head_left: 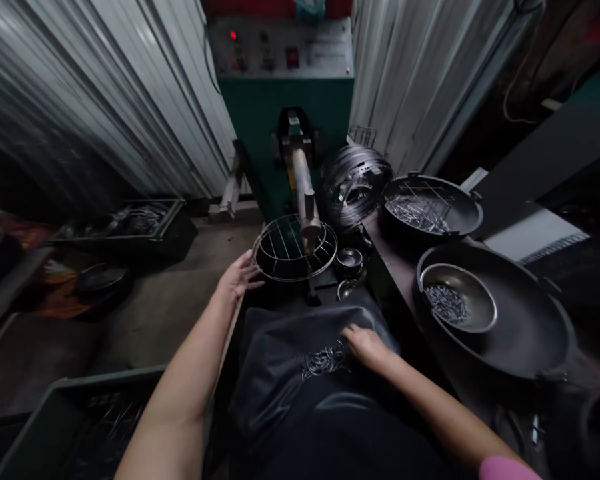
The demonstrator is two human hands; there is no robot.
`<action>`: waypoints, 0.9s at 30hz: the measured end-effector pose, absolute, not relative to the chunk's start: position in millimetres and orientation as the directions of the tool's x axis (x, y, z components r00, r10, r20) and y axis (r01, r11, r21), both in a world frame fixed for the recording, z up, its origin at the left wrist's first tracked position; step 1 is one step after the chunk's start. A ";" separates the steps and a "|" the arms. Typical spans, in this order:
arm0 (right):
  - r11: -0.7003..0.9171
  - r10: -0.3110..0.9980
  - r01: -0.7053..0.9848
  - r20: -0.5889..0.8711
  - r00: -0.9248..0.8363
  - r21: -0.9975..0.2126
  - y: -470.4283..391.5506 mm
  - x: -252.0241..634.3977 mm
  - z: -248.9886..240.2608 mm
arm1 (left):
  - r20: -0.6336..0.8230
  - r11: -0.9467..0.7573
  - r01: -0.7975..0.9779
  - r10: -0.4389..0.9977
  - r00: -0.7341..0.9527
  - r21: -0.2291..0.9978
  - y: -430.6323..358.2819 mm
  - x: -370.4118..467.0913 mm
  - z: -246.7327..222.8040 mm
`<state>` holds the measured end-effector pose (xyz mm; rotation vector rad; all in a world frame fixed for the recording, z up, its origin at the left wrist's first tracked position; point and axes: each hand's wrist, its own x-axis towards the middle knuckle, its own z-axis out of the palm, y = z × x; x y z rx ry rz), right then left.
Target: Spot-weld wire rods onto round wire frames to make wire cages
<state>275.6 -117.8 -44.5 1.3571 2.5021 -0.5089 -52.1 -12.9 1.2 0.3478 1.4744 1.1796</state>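
A round wire basket [275, 273] sits under the rod-like arm of a machine [303, 177], whose lower tip reaches down inside it. My left hand [237, 277] is at the basket's left rim, fingers spread, with the fingertips touching or very near the wire. Dark sheeting [270, 340] covers my lap, and a small heap of curved wire pieces [325, 362] lies on it. Just right of the heap, my right hand [367, 345] is closed, thumb and fingers pinched together. Whatever is between those fingertips is too small to make out.
Two large dark pans stand on the right; the nearer pan [525, 333] contains a bowl [483, 300] of small metal pieces, the farther pan [467, 210] metal rods. A wire coil [355, 180] is beside the machine. Crates [55, 407] [173, 220] of metal parts stand left.
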 end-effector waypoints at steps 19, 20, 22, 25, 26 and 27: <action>0.689 0.638 0.719 -0.400 -0.658 -0.084 -101.4 257.0 -88.0 | -0.624 0.556 -0.313 0.758 -0.190 0.770 22.7 -49.3 14.0; 0.696 0.635 0.713 -0.393 -0.665 -0.080 -103.7 258.8 -87.6 | -0.623 0.552 -0.321 0.760 -0.187 0.770 23.2 -48.0 13.9; 0.716 0.618 0.693 -0.388 -0.684 -0.081 -108.0 258.9 -89.7 | -0.618 0.542 -0.339 0.765 -0.179 0.769 24.0 -45.1 14.1; 0.704 0.625 0.705 -0.400 -0.670 -0.082 -111.7 249.4 -99.7 | -0.616 0.533 -0.357 0.768 -0.177 0.767 24.4 -42.0 14.6; 0.689 0.639 0.721 -0.405 -0.654 -0.076 -112.1 244.5 -103.8 | -0.617 0.533 -0.356 0.765 -0.183 0.767 24.3 -41.7 14.5; 0.674 0.654 0.736 -0.409 -0.636 -0.067 -112.2 239.4 -107.7 | -0.616 0.531 -0.354 0.764 -0.192 0.770 24.0 -41.8 14.2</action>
